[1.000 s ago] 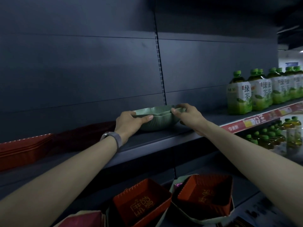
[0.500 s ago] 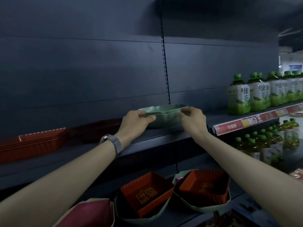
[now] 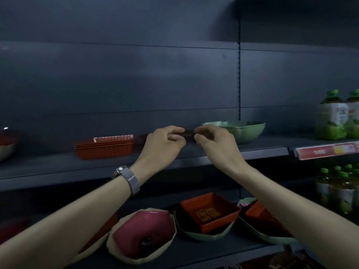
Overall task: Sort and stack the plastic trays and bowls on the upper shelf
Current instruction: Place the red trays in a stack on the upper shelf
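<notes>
Fingers [image 3: 175, 131]: curled on both the left hand [image 3: 165, 145] and the right hand [image 3: 212, 141], tips almost meeting, pinching a dark piece [image 3: 189, 135] between them; too dim to tell tray from bowl.
Upper shelf [image 3: 262, 150]: home of the sorted stacks, with both hands raised over its front part.
Lower shelf [image 3: 194, 255]: loose bowls with trays sitting inside them, not yet sorted.
Bottles [image 3: 330, 121]: green-capped, far right, well apart from the hands.
Green bowls [image 3: 242, 131]: nested and upright, just right of the right hand; touching it or not, cannot tell.
Red trays [image 3: 104, 147]: nested, long axis along the shelf, left of the left hand, near but apart.
Dark piece: between the two stacks, long axis seemingly left to right, one end under each hand. Left hand nearer the trays, right hand nearer the bowls, so probably a short slide either way once its kind is known.
Writing: gold characters inside the square red tray [image 3: 210, 212], not legible. Bottle labels and red price strip [image 3: 326, 151] blurred.
</notes>
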The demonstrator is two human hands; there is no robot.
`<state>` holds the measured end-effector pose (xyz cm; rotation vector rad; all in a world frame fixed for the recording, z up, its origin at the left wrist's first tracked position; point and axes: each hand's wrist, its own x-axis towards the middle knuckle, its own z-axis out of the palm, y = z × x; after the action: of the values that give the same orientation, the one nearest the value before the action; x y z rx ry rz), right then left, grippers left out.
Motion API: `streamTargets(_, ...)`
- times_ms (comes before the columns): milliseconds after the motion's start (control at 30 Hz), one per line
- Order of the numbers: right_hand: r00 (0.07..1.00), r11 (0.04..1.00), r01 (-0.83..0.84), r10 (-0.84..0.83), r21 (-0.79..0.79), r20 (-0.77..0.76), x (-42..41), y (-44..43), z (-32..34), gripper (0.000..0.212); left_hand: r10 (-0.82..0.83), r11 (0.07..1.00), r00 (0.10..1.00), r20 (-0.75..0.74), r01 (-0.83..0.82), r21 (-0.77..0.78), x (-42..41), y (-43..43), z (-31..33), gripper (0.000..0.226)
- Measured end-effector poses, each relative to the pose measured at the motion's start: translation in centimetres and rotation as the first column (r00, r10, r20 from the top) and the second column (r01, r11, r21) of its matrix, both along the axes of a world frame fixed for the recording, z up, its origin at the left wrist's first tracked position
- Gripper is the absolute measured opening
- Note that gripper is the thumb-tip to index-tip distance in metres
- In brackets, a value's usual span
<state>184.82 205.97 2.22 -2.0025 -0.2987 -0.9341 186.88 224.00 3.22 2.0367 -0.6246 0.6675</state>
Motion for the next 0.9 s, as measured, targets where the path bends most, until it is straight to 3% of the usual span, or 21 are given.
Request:
streamTargets(500, 0.950, 0.927, -0.310, 0.309, -0.212, -0.039, 3.5, 23.5, 2.2, 0.025, 0.407, 0.906, 0.912, -0.049, -0.410, -0.102, -2.7, 26.2, 1.1, 0.024)
streamTargets(767, 0.909, 0.857, -0.416, 0.401, -0.303, -0.113, 5.7, 36.2, 2.1, 0.028, 0.659, 0.735, 0.752, -0.037, -0.653, -0.181, -4.8, 40.5, 2.6, 0.017)
streamTargets(900, 0.889, 0.805, -0.457, 0.422, -0.378, -0.177, 6.4, 41.8, 1.6, 0.038, 0.768, 0.630, 0.639, -0.050, -0.767, -0.122, -5.1, 47.3, 2.6, 0.023)
